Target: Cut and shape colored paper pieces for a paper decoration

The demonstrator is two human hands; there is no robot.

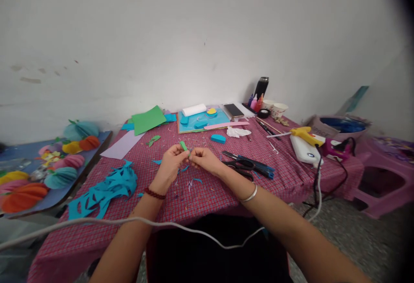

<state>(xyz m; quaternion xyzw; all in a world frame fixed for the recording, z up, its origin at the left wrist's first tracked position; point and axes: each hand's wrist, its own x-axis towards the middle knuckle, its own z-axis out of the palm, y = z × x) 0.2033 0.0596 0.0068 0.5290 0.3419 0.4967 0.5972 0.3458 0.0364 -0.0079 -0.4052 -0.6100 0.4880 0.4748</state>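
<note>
Between my two hands, above the middle of the checked tablecloth [190, 203], is a small green paper piece [183, 146]. My left hand [174, 160] pinches it, and its upper end sticks out past the fingers. The fingertips of my right hand [202, 158] meet the left ones at the lower end of the piece, closed in a pinch; what exactly lies between them is hidden. Small blue and white paper scraps lie on the cloth below. Scissors [242, 163] rest just right of my right hand. A blue paper block [218, 138] lies beyond it.
Cut blue paper [108, 186] is heaped at left, with green [148, 120] and lilac sheets [121, 146] behind. A yellow glue gun [304, 134] rests on a white box [305, 150] at right. A white cable [181, 227] crosses in front of my arms. Paper pumpkins [61, 177] fill the left table.
</note>
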